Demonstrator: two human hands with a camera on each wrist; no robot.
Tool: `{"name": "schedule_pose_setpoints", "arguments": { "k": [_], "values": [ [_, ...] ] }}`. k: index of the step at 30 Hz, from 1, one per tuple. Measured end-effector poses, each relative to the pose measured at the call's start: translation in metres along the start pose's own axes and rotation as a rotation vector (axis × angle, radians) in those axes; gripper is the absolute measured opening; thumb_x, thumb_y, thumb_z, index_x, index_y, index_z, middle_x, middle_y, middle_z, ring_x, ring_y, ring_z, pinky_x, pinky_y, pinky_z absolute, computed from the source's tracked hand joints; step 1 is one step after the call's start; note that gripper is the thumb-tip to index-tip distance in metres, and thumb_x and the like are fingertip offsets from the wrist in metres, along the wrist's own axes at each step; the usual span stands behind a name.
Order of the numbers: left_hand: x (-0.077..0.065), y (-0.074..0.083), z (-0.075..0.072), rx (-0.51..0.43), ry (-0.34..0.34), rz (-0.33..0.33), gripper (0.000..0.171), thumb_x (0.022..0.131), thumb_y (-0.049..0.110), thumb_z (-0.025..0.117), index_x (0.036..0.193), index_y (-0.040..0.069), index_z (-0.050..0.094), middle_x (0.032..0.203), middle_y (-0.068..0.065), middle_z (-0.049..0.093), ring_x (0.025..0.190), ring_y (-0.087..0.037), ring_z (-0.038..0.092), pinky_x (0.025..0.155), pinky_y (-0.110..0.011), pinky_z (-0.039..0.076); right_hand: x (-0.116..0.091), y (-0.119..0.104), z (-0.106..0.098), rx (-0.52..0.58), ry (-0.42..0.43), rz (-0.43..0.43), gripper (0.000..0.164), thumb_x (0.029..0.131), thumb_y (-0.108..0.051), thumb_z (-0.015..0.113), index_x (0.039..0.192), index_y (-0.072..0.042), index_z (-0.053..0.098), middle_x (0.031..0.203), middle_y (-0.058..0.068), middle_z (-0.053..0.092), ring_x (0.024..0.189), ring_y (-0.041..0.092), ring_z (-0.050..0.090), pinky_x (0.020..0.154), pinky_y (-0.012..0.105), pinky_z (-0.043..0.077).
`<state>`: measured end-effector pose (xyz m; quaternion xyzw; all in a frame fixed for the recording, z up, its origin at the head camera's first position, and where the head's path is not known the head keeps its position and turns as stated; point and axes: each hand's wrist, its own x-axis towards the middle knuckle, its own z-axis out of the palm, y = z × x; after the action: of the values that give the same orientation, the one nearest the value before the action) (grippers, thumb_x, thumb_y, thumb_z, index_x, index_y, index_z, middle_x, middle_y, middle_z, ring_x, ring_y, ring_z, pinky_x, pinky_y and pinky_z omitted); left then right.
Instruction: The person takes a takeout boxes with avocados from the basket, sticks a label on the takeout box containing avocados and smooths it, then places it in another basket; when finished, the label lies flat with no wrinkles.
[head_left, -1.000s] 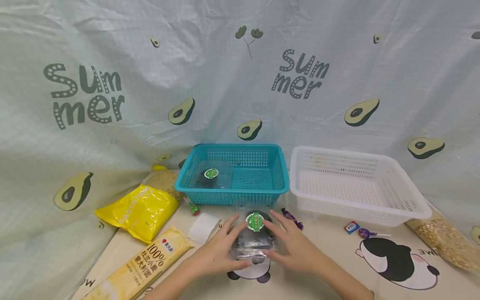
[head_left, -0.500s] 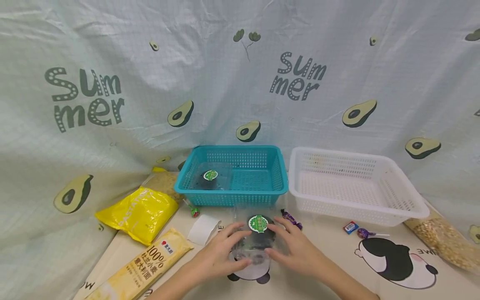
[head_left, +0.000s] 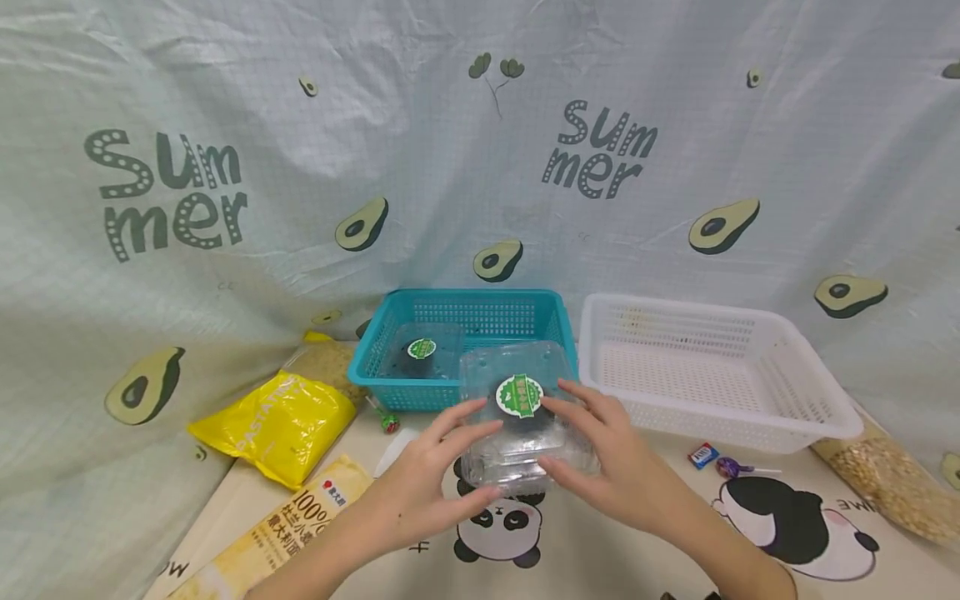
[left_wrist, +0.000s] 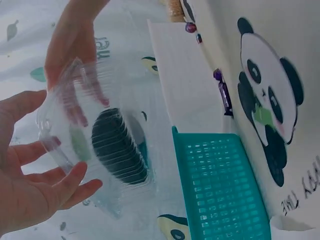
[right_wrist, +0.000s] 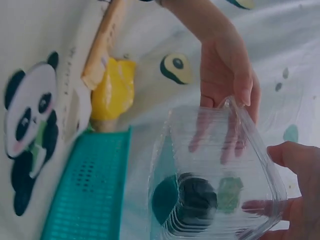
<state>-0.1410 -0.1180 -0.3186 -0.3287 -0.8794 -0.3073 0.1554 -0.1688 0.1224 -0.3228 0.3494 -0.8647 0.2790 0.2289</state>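
Note:
A clear plastic clamshell box (head_left: 487, 454) is lifted between both hands, tilted, in front of the teal basket. On its lid is a round green-and-white sticker (head_left: 519, 396); a dark round shape (left_wrist: 117, 145) shows through the plastic. My left hand (head_left: 420, 483) grips the box's left side, thumb low and fingertips on the lid. From the right, my right hand (head_left: 618, 454) holds it the same way. A similar clamshell box (head_left: 442, 362) sits in the left part of the teal basket (head_left: 375, 385).
A white basket (head_left: 720, 425) stands right of the teal one. Left lie a yellow pasta bag (head_left: 281, 425) and a long noodle pack (head_left: 288, 533). A green lollipop (head_left: 389, 422), small blue-red sweet (head_left: 703, 454), purple lollipop (head_left: 727, 467) and grain bag (head_left: 892, 483) lie around.
Both hands have lifted the clamshell box off the table and moved it up and forward, so it now overlaps the teal basket's front in the head view. The panda print beneath shows.

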Motion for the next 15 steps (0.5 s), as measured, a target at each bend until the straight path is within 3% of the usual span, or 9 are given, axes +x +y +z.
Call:
{"name": "schedule_pose_setpoints", "arguments": {
  "k": [8, 15],
  "values": [
    [0.049, -0.027, 0.0, 0.004, 0.141, -0.019, 0.052, 0.074, 0.034, 0.07, 0.12, 0.014, 0.054, 0.135, -0.006, 0.038, 0.12, -0.023, 0.041, 0.09, -0.039, 0.044, 0.045, 0.027, 0.001, -0.003, 0.03, -0.01, 0.056, 0.079, -0.032, 0.065, 0.128, -0.012, 0.047, 0.136, 0.011, 0.036, 0.12, 0.029, 0.041, 0.088, 0.048, 0.042],
    [0.083, -0.062, 0.01, -0.001, 0.162, -0.09, 0.045, 0.077, 0.031, 0.068, 0.116, 0.013, 0.056, 0.132, -0.01, 0.04, 0.119, -0.027, 0.041, 0.09, -0.046, 0.042, 0.078, 0.059, 0.021, 0.064, -0.001, 0.057, 0.049, 0.082, -0.029, 0.061, 0.126, -0.01, 0.048, 0.138, 0.013, 0.034, 0.122, 0.031, 0.038, 0.088, 0.049, 0.042]
  ]
}}
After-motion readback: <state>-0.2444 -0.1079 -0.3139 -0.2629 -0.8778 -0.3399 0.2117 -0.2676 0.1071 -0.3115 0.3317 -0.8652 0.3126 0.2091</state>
